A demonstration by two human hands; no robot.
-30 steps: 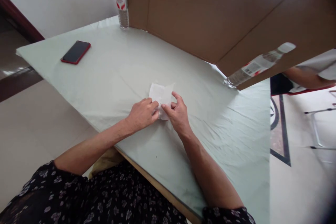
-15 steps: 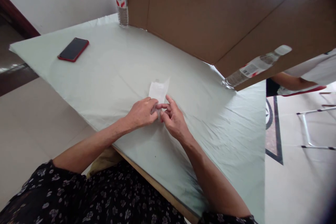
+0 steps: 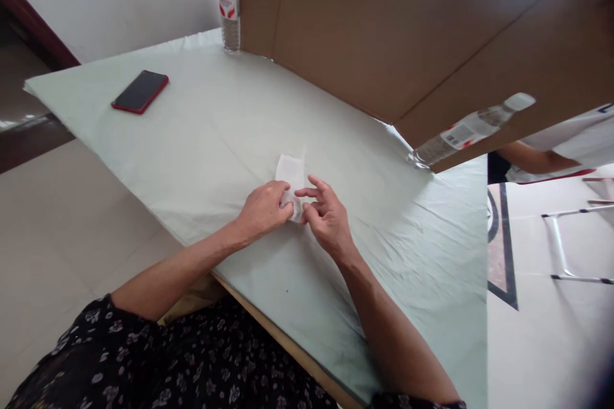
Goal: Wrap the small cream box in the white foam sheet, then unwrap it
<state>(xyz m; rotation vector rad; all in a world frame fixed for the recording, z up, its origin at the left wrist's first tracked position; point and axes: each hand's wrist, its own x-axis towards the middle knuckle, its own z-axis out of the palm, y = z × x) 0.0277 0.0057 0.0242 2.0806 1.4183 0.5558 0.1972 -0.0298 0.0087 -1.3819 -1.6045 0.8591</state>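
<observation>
A small white piece of paper (image 3: 290,172), folded narrow, lies on the pale green tablecloth (image 3: 201,134) near the table's middle. My left hand (image 3: 263,208) rests with curled fingers pinching the paper's near end. My right hand (image 3: 325,217) is beside it on the right, its thumb and fingers touching the same end, the index and middle fingers stretched toward the left hand. The near end of the paper is hidden under both sets of fingers.
A red-cased phone (image 3: 140,91) lies at the far left. One water bottle (image 3: 229,4) stands at the back against a brown cardboard screen (image 3: 384,32); a second bottle (image 3: 470,131) is at the right. Another person's arm (image 3: 532,158) shows beyond the screen.
The paper has been folded narrower than a second ago. My right hand shifted from its right edge to its near end.
</observation>
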